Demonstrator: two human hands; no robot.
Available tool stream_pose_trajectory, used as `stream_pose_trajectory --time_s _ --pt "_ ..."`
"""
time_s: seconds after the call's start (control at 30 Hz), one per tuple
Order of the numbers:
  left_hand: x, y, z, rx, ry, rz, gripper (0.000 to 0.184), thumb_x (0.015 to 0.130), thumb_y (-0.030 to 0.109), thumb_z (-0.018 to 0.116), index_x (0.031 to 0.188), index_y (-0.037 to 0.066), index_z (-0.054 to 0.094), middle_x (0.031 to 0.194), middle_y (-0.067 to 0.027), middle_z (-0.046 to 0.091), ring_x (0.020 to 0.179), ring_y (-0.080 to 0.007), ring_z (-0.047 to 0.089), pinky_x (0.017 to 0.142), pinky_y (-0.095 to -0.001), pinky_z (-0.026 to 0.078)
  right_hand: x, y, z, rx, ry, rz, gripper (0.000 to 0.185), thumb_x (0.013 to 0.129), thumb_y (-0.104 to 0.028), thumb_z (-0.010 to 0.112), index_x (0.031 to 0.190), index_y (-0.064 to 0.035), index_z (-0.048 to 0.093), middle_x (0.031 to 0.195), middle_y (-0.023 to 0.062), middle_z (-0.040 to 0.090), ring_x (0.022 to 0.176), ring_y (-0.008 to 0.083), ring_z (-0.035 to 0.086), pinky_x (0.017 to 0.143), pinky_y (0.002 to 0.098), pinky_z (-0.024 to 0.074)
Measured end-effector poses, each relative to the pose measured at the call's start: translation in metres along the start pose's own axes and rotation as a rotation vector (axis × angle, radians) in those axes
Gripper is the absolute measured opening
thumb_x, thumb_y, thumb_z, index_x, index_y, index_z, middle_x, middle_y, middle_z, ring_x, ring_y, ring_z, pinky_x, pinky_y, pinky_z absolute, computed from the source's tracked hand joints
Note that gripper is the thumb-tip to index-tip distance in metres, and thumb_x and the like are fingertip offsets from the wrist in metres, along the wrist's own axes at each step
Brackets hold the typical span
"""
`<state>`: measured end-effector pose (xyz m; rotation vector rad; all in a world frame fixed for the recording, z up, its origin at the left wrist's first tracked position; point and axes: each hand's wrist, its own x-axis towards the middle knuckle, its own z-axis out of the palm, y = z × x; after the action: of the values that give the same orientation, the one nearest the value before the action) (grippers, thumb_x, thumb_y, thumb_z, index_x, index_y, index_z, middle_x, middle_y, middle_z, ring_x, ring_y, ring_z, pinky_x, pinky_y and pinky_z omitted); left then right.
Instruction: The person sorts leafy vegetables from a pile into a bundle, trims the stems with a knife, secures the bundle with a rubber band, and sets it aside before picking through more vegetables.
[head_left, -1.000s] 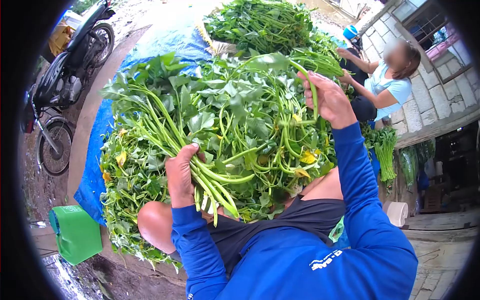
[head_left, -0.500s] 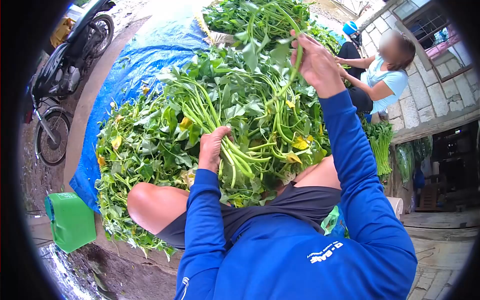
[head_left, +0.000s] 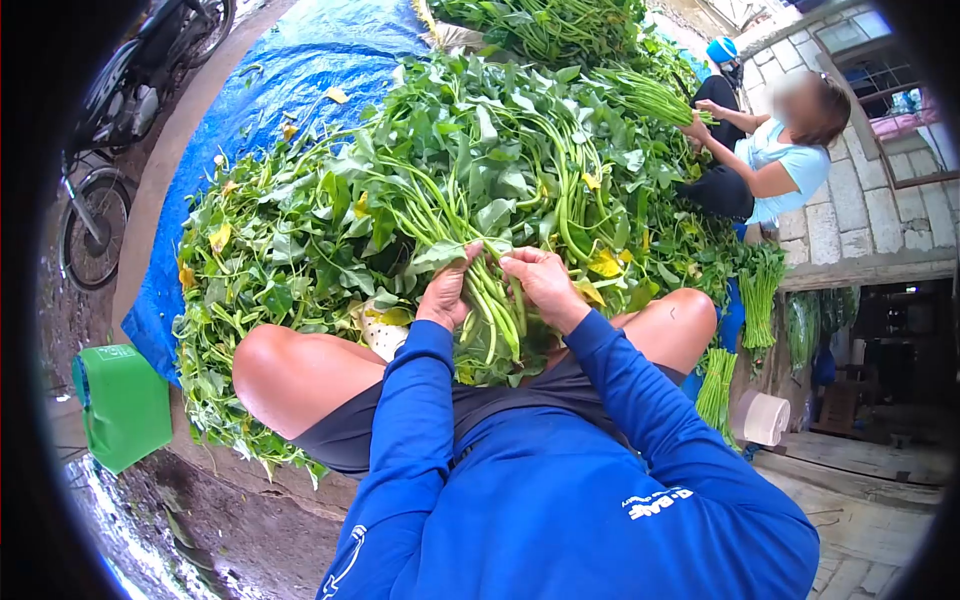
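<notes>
Left hand [head_left: 447, 293]: closed around a bundle of leafy stems [head_left: 490, 303]. Right hand [head_left: 546, 286]: fingertips against the bundle's right side; whether they pinch a stem cannot be told. A slack left grip could shed stems into the leafy heap [head_left: 290, 255] beyond. Left fingers: mostly hidden beneath.

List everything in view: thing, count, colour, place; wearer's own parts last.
Long-stemmed leafy bunch: 1, green, centre
Sprawling leafy heap: 1, green flecked yellow, ahead
Crinkled plastic sheet: 1, blue, upper left
Boxy bag: 1, green, lower left
Motorcycle: 1, black, upper left
Slender stem bundles: at least 2, green, right
Squat cylinder: 1, cream, lower right
Seated co-worker: 1, pale-blue top, upper right
Sleeves: 2, blue, below
Left hand: 1, bare, gripping bunch
Right hand: 1, bare, at bunch
</notes>
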<state>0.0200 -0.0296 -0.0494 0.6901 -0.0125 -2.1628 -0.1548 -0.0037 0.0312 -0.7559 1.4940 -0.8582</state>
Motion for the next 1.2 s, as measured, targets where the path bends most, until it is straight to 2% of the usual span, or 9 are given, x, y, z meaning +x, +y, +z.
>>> stream_pose_trajectory --time_s 0.2,0.33,0.53,0.7,0.73,0.83,0.9,1.13,1.2 --pt "0.011 -0.033 0.013 0.495 0.397 0.642 0.043 0.089 0.020 0.095 0.121 0.000 0.075 0.109 -0.0064 0.078 0.089 -0.0168 0.073 0.077 -0.0341 0.060 -0.004 0.011 0.011 -0.161 0.044 -0.038 0.016 0.095 -0.015 0.082 0.098 -0.0003 0.079 0.084 0.0012 0.075 0.074 0.0087 0.063 0.069 0.0291 0.0531" --pt "-0.006 -0.015 0.007 0.488 0.418 0.285 0.020 0.084 0.001 0.083 0.103 -0.002 0.078 0.096 -0.0060 0.078 0.082 -0.0174 0.072 0.076 -0.0343 0.058 -0.019 0.004 0.023 -0.306 -0.023 -0.135 0.019 0.095 -0.017 0.078 0.102 0.0006 0.081 0.089 0.0045 0.078 0.079 0.0108 0.068 0.074 0.0293 0.0556" --pt "-0.016 0.009 0.021 0.343 0.399 0.547 0.012 0.083 0.000 0.083 0.095 0.001 0.078 0.089 -0.0018 0.074 0.077 -0.0150 0.069 0.072 -0.0340 0.056 -0.042 0.001 0.032 -0.515 0.116 -0.582 0.013 0.094 -0.012 0.072 0.097 0.0005 0.076 0.093 0.0143 0.073 0.089 0.0268 0.070 0.083 0.0380 0.0553" --pt "-0.050 0.100 0.016 0.812 0.534 0.719 0.022 0.081 -0.001 0.081 0.102 -0.001 0.075 0.088 -0.0033 0.072 0.075 -0.0164 0.066 0.071 -0.0324 0.054 -0.078 -0.026 -0.020 -0.890 -0.567 -0.450 0.030 0.096 -0.017 0.070 0.120 -0.0008 0.078 0.112 0.0206 0.076 0.113 0.0344 0.075 0.103 0.0419 0.0573" --pt "-0.057 0.112 0.024 0.857 0.597 0.749 0.024 0.080 -0.001 0.080 0.103 -0.003 0.075 0.089 -0.0042 0.072 0.075 -0.0168 0.066 0.072 -0.0320 0.054 -0.079 -0.050 -0.028 -0.926 -0.520 -0.189 0.043 0.093 -0.022 0.072 0.131 -0.0014 0.075 0.122 0.0254 0.075 0.119 0.0385 0.073 0.110 0.0449 0.0549" --pt "-0.053 0.131 0.013 0.888 0.601 0.812 0.027 0.082 0.000 0.078 0.108 -0.006 0.074 0.089 -0.0067 0.074 0.069 -0.0178 0.067 0.067 -0.0330 0.055 -0.004 -0.044 -0.064 -0.726 0.112 -0.497 0.022 0.095 -0.019 0.066 0.103 -0.0017 0.078 0.106 0.0208 0.078 0.100 0.0375 0.075 0.092 0.0502 0.0594" --pt "-0.061 0.122 0.034 0.746 0.526 0.666 0.027 0.084 0.001 0.078 0.110 -0.005 0.074 0.088 -0.0071 0.074 0.067 -0.0182 0.067 0.064 -0.0333 0.055 0.050 -0.047 -0.080 -0.995 0.474 -0.529 0.023 0.095 -0.018 0.060 0.099 0.0001 0.074 0.098 0.0273 0.076 0.092 0.0477 0.074 0.088 0.0563 0.0594" --pt "-0.067 0.080 0.073 0.618 0.355 0.481 0.026 0.086 0.004 0.079 0.111 -0.003 0.073 0.091 -0.0068 0.074 0.069 -0.0177 0.071 0.061 -0.0306 0.057 0.072 -0.086 -0.085 -0.968 0.496 -0.366 0.033 0.089 -0.023 0.070 0.110 0.0015 0.075 0.117 0.0312 0.076 0.106 0.0482 0.075 0.097 0.0518 0.0594" --pt "-0.062 0.072 0.068 0.597 0.320 0.388 0.029 0.085 0.003 0.079 0.113 -0.002 0.073 0.092 -0.0046 0.074 0.072 -0.0162 0.069 0.065 -0.0310 0.057 0.064 -0.113 -0.091 -0.443 0.233 -0.053 0.040 0.082 -0.014 0.084 0.115 0.0049 0.074 0.112 0.0161 0.079 0.096 0.0270 0.075 0.091 0.0404 0.0590"
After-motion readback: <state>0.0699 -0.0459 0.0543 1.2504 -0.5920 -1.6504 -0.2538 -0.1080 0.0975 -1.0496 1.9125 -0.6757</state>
